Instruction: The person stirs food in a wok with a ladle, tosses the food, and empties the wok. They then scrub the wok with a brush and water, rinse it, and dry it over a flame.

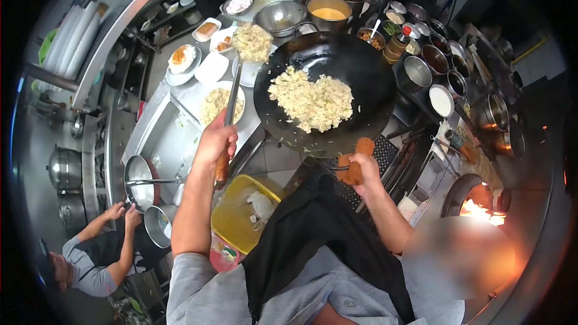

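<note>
Head view: fried rice point(313, 103) is being portioned out of the tilted wok point(325, 93). Left hand point(215, 141) fingers are clamped on a ladle point(241, 54) heaped with rice over the plates point(221, 103); right hand point(363, 165) fingers are wrapped round the cloth-padded wok handle point(355, 161). Next, a steady tip onto a plate is judged needed. Steel worktop point(195, 90), crowded kitchen, open flame point(478, 210) at right.

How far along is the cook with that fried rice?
Partly plated. One round white plate already holds rice. The left hand grips a long wooden-handled metal ladle carrying a heap of rice above the steel counter. The right hand holds the big black wok by an orange cloth. A large mound of fried rice remains inside.
</note>
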